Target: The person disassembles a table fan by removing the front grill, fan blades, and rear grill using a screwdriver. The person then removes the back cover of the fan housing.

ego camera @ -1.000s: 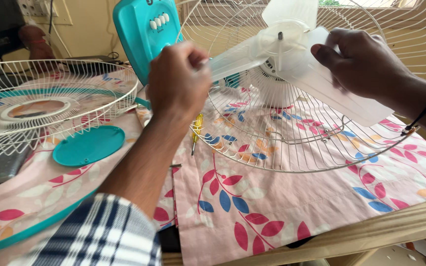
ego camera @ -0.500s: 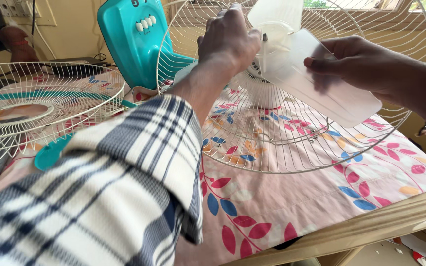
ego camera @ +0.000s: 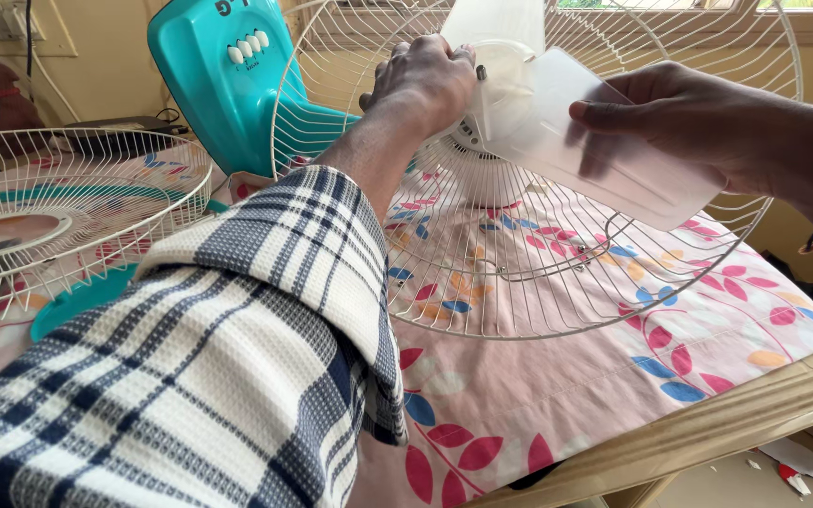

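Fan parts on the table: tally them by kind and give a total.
Wire fan guards: 2, one upright behind the blades, one lying flat at the left
Clear fan blade set: 1, with the left hand and right hand on it
Teal fan base: 1
Teal round cap: 1
Total: 5

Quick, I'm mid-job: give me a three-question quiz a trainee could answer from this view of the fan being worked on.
1. True or false: the left hand rests at the hub of the fan blade.
2. Which part does the right hand grip? A) the teal fan base B) one clear wing of the fan blade C) the loose grille
3. Fill in: the loose grille lies flat on the flowered ____.

Key: 1 true; 2 B; 3 cloth. The wire guard sits behind the blade, and the teal fan base stands at the back left.
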